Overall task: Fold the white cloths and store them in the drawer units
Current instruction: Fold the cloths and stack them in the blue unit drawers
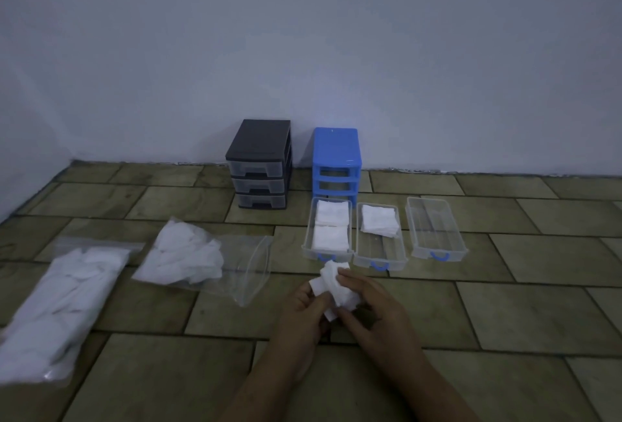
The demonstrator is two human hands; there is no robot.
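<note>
Both hands hold one crumpled white cloth (pixel 331 282) just above the floor: my left hand (pixel 304 312) grips its lower left edge, my right hand (pixel 370 303) pinches its right side. A black drawer unit (pixel 261 162) with three drawers in place stands against the wall. Beside it the blue drawer unit (pixel 336 160) stands with its slots empty. Its three clear drawers lie on the floor in front: the left drawer (pixel 307 243) holds two folded cloths, the middle drawer (pixel 380 258) holds folded cloths at its far end, the right drawer (pixel 437 239) holds nothing.
An open clear bag (pixel 249 266) with loose white cloths (pixel 185 253) lies left of my hands. A second, fuller bag of white cloths (pixel 64 307) lies at the far left. The floor is olive tile and meets a pale wall behind the units.
</note>
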